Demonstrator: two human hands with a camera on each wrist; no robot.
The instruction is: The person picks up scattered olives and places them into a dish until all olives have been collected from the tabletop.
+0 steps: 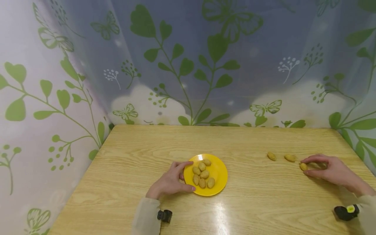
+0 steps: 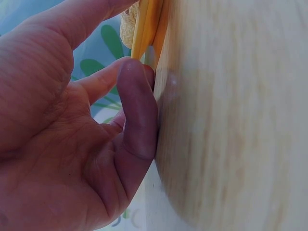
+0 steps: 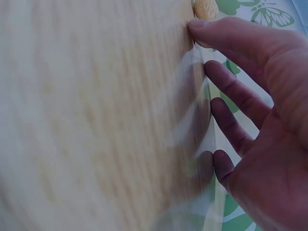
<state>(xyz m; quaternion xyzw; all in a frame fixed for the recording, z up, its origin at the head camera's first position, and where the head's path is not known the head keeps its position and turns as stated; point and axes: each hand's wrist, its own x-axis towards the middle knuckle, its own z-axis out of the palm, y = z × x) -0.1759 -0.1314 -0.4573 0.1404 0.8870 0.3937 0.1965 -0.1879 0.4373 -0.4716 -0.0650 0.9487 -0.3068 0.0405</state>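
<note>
In the head view a round yellow plate (image 1: 221,178) stands at the middle of the table, with several tan, oval nuts in their shells (image 1: 204,174) on its left half. My left hand (image 1: 170,181) grips the plate's left rim, thumb at the near side and index finger at the far side. The left wrist view shows curled fingers (image 2: 137,103) against the plate's edge (image 2: 144,29). At the right, my right hand (image 1: 332,169) pinches a nut (image 1: 304,166) between thumb and index finger, low over the table. Its other fingers (image 3: 236,94) are spread, tips close to the tabletop.
Two more nuts lie in a row left of my right hand, a nearer one (image 1: 290,158) and a farther one (image 1: 271,156). The wooden table (image 1: 246,215) ends at a patterned curtain (image 1: 188,81) behind and at the left.
</note>
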